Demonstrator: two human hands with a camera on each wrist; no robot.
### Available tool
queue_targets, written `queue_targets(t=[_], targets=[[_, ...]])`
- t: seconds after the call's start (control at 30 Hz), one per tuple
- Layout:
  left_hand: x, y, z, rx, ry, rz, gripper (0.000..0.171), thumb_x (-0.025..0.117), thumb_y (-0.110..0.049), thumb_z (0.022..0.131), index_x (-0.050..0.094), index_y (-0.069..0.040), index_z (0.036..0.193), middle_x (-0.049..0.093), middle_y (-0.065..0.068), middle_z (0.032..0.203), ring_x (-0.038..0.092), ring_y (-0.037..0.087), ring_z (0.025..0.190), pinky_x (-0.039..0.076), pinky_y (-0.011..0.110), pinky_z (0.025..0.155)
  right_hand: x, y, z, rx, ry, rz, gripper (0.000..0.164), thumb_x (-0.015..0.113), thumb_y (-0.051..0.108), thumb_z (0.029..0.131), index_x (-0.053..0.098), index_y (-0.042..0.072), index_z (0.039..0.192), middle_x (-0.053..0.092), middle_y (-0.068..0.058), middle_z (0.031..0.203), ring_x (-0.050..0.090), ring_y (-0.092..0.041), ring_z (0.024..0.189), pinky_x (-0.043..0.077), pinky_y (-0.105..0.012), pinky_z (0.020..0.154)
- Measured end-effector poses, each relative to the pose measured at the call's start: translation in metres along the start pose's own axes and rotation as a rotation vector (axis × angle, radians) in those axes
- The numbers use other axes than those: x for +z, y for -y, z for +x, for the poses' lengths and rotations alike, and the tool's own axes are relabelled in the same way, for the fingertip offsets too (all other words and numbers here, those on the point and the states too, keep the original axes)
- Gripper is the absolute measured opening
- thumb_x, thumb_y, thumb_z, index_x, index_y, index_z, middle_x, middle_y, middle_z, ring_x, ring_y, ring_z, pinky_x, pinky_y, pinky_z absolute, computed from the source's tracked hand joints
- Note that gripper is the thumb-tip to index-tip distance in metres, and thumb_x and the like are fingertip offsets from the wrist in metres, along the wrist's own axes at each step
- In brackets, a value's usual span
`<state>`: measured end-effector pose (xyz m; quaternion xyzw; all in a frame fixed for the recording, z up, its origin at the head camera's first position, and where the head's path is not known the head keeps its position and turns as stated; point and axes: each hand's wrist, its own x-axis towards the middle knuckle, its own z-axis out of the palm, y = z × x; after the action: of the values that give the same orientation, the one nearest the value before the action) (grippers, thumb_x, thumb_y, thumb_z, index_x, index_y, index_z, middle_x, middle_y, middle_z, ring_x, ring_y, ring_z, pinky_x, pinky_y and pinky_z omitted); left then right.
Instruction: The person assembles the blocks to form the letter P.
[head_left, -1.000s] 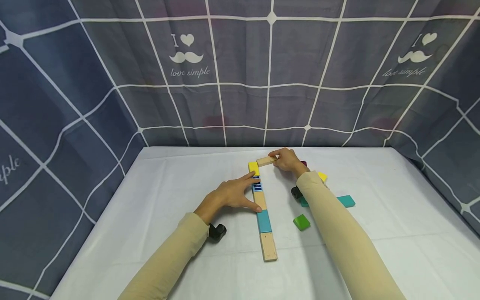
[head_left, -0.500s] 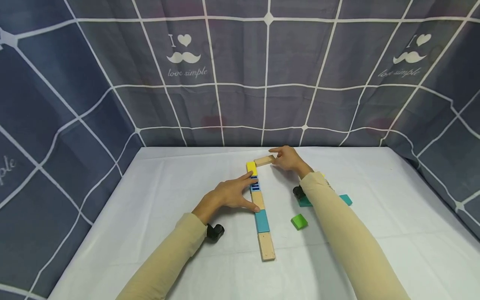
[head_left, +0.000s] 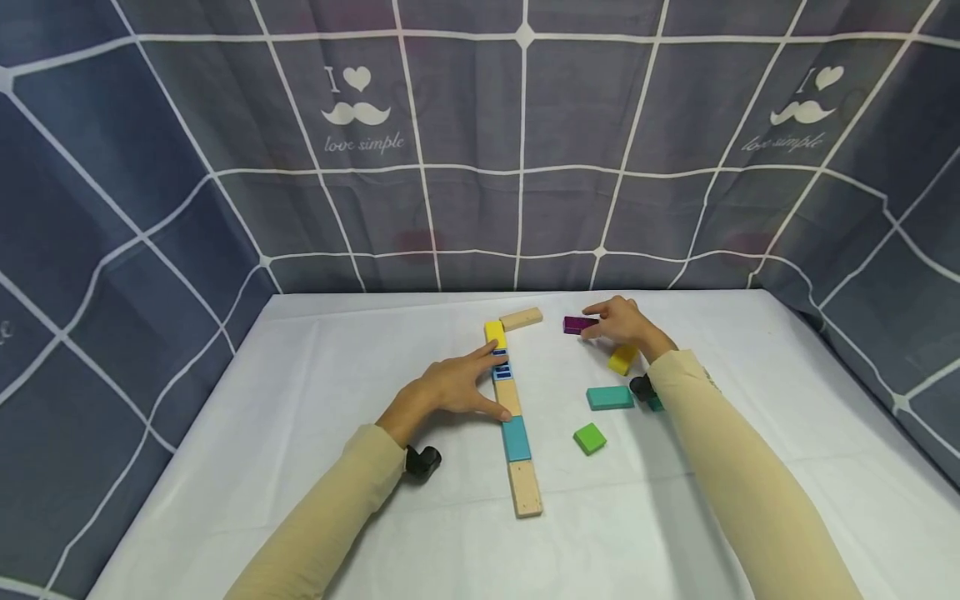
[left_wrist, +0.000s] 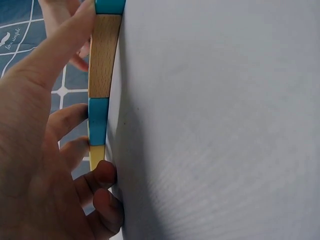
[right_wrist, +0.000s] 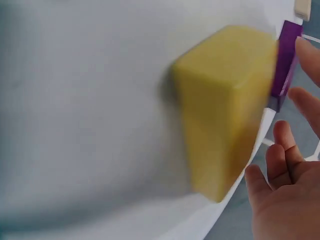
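My left hand (head_left: 450, 387) rests beside a line of blocks, fingers spread and thumb tip at the edge of a light-blue block (head_left: 516, 439). That line also has a yellow block (head_left: 495, 333) at its far end, a blue patterned block (head_left: 502, 364), and plain wooden blocks (head_left: 507, 398). Another wooden block (head_left: 521, 318) lies at an angle, one end at the yellow one. Over at the right, my right hand (head_left: 626, 323) reaches to a purple block (head_left: 579, 325), thumb and index finger parted at its right end. The right wrist view has fingertips close to the purple block (right_wrist: 286, 65).
Loose on the white-covered table (head_left: 337, 367) lie a second yellow block (head_left: 622, 359), a teal block (head_left: 610, 398) and a green block (head_left: 590, 438). Another teal piece (head_left: 656, 403) is partly hidden by the right wrist. A grey checked curtain (head_left: 465, 208) hangs behind.
My right hand has let go of the angled wooden block and moved right to the purple block. The left hand stays at the line of blocks.
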<state>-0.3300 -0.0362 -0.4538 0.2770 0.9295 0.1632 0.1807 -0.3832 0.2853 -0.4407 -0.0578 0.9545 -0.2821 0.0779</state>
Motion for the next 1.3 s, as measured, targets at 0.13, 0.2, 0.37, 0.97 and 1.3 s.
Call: queue_targets(t=[0.13,0.2,0.37,0.97,1.3], targets=[[0.000,0.001,0.000,0.009,-0.003,-0.008,0.104,0.073,-0.076,0.066,0.037,-0.032,0.153,0.012,-0.010,0.164,0.029,0.023,0.145,0.028,0.062,0.109,0.002,-0.005,-0.002,0.024,-0.002,0.015,0.050,0.072,0.019,0.087,0.061,0.000,0.132,0.057,-0.029,0.123,0.038,-0.042,0.114,0.035,-0.050,0.092],[0.000,0.001,0.000,0.012,-0.002,-0.011,0.104,0.073,-0.076,0.066,0.037,-0.032,0.153,0.012,-0.009,0.164,0.029,0.023,0.145,0.028,0.062,0.109,0.004,-0.007,-0.003,0.026,-0.018,0.019,0.047,0.072,0.017,0.088,0.062,0.000,0.131,0.058,-0.029,0.121,0.038,-0.042,0.114,0.035,-0.050,0.092],[0.000,0.000,0.001,0.002,0.000,-0.011,0.104,0.075,-0.074,0.066,0.037,-0.033,0.153,0.012,-0.010,0.164,0.028,0.022,0.145,0.028,0.061,0.109,0.005,-0.007,-0.002,-0.006,-0.045,0.006,0.042,0.072,0.015,0.087,0.066,0.000,0.126,0.059,-0.029,0.117,0.040,-0.042,0.112,0.034,-0.052,0.094],[0.000,-0.002,0.001,-0.006,0.002,-0.006,0.102,0.074,-0.074,0.068,0.036,-0.033,0.153,0.013,-0.010,0.164,0.029,0.023,0.145,0.028,0.060,0.109,0.017,0.015,0.013,0.055,-0.061,0.018,0.042,0.070,0.014,0.091,0.063,0.002,0.130,0.060,-0.024,0.115,0.039,-0.035,0.108,0.035,-0.045,0.090],[0.001,0.000,0.002,-0.008,0.003,-0.002,0.102,0.074,-0.075,0.067,0.036,-0.034,0.153,0.013,-0.009,0.164,0.028,0.022,0.145,0.028,0.059,0.110,0.022,0.023,0.014,0.047,-0.075,0.006,0.043,0.070,0.012,0.090,0.063,0.002,0.131,0.062,-0.021,0.108,0.041,-0.034,0.102,0.033,-0.042,0.086]])
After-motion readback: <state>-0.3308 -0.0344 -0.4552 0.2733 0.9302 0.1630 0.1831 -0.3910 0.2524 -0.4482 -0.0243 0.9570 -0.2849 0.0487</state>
